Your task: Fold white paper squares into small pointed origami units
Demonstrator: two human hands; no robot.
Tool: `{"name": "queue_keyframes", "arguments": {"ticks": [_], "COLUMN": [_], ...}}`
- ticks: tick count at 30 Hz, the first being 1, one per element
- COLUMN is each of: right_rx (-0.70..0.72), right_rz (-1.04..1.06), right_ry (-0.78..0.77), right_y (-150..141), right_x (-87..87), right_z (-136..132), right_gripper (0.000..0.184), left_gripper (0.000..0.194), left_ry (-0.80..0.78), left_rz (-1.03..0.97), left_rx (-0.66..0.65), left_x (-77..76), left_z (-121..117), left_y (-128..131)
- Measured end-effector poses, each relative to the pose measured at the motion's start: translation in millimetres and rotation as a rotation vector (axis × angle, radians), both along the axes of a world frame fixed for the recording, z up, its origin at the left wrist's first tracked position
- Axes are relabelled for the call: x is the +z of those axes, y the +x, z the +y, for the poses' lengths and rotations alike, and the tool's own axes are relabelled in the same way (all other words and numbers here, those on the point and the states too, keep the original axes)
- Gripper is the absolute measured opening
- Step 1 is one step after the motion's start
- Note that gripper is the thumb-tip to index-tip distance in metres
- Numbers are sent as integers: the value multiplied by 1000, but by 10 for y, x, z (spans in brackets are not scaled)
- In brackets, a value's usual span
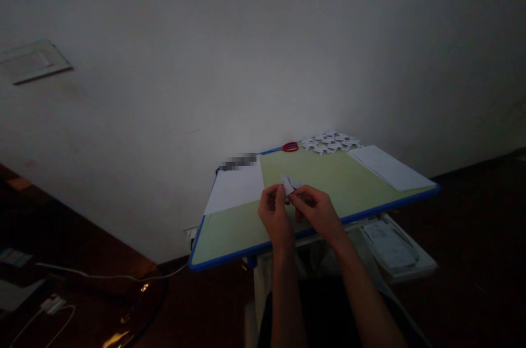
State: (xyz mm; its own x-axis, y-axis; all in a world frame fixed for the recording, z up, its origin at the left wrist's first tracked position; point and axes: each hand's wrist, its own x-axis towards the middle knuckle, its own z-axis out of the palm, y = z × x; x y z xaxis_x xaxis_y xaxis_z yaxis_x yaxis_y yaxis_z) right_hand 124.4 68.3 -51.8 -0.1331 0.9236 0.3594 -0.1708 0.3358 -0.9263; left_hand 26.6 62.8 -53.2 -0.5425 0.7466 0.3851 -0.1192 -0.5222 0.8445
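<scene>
Between my two hands is a small piece of folded white paper [290,183], held up over the near part of the table. My left hand [274,211] pinches its left side between thumb and fingers. On the other side my right hand [317,210] grips the lower right of the paper with thumb and forefinger. Some of its folds are hidden behind the fingertips. At the table's far edge lies a cluster of several small folded paper pieces [331,142], similar in colour.
The table [230,235] has a pale green top and blue rim, against a wall. Red-handled scissors [290,147] lie at its back edge. A white sheet [236,189] is on the left, stacked paper [392,168] on the right. Below right sits a white tray [415,277].
</scene>
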Motion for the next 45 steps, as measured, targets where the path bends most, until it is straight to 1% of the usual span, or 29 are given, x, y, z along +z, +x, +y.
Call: {"name": "queue_keyframes", "arguments": {"ticks": [15, 20, 23, 25, 26, 29, 31, 32, 33, 35, 38, 42, 45], "right_rx": [-17, -30, -34, -96, -159, -408, -518, -537, -535, -486, -349, -183, -148], "right_rz": [40, 110, 145, 143, 134, 93, 68, 57, 50, 47, 62, 45, 48], "right_ry": [6, 6, 33, 77, 104, 182, 219, 230, 233, 217, 172, 152, 154], "right_y": [-1, 1, 5, 6, 4, -5, -12, -15, -17, -20, -27, -45, -50], "right_x": [-9, 14, 9, -7, -16, -44, -59, -66, -72, -84, -91, -80, -69], "right_z": [12, -3, -12, -9, -6, 14, 32, 40, 49, 62, 68, 49, 42], "right_gripper": [23, 26, 28, 28, 27, 26, 33, 39, 46, 59, 70, 72, 68], "left_gripper": [22, 21, 21, 22, 22, 22, 24, 25, 26, 27, 27, 27, 26], "left_ry": [-6, 4, 11, 22, 27, 31, 23, 19, 14, 9, 10, 26, 6], "left_rz": [24, 1, -40, -71, -88, -153, -207, -233, -255, -282, -274, -225, -169], "left_rx": [10, -13, -24, -25, -26, -22, -13, -11, -11, -16, -32, -63, -71], "left_x": [2, 3, 5, 13, 19, 39, 49, 52, 53, 53, 46, 30, 20], "left_z": [-5, 7, 9, 8, 7, 10, 15, 17, 20, 23, 21, 12, 6], "left_y": [5, 9, 16, 23, 27, 35, 33, 31, 28, 23, 18, 11, 3]}}
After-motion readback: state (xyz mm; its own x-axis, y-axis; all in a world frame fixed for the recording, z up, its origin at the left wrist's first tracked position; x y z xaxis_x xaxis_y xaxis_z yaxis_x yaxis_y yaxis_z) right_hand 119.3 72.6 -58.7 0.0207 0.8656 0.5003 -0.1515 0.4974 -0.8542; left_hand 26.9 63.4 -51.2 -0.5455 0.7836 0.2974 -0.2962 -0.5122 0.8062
